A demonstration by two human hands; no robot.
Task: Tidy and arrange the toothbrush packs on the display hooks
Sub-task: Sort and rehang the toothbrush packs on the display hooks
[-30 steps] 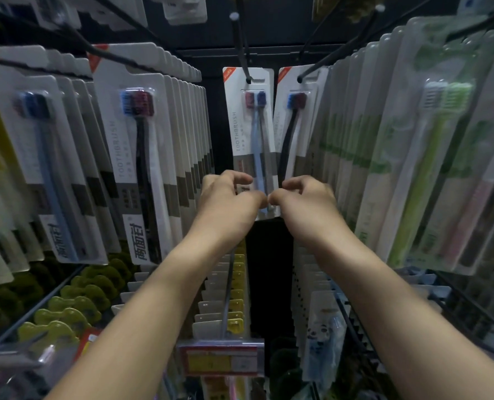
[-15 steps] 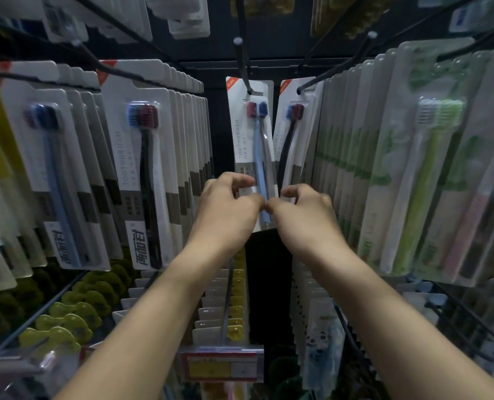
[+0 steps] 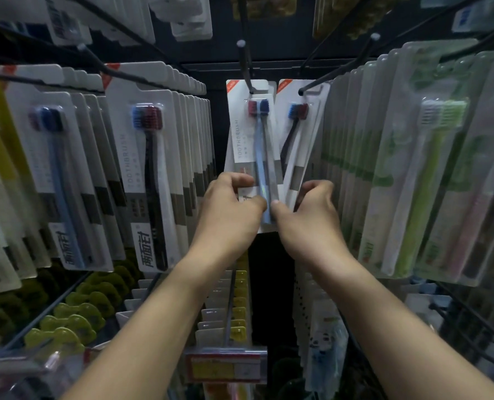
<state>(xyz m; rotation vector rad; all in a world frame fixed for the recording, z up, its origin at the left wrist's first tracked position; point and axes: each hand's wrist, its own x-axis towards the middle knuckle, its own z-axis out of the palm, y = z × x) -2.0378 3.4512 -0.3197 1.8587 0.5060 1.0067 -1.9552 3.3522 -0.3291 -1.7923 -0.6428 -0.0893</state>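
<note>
Head view. The centre toothbrush pack [image 3: 250, 145] hangs from the centre hook [image 3: 244, 63], flanked left of it by a full white-pack row [image 3: 153, 174] and right of it by a second pack [image 3: 296, 134] and the green-pack row [image 3: 413, 168]. The left hand [image 3: 228, 215] has its grip closed on the centre pack's lower edge, thumb in front, fingers curled round its left side. The right hand [image 3: 312, 217] pinches the same edge, its fingers reaching behind toward the second pack. Risk, as judged: pulling downward could tear the hang hole; twisting could snag the neighbouring pack.

Head cam; faces fwd, close to hooks [image 3: 245, 64].
</note>
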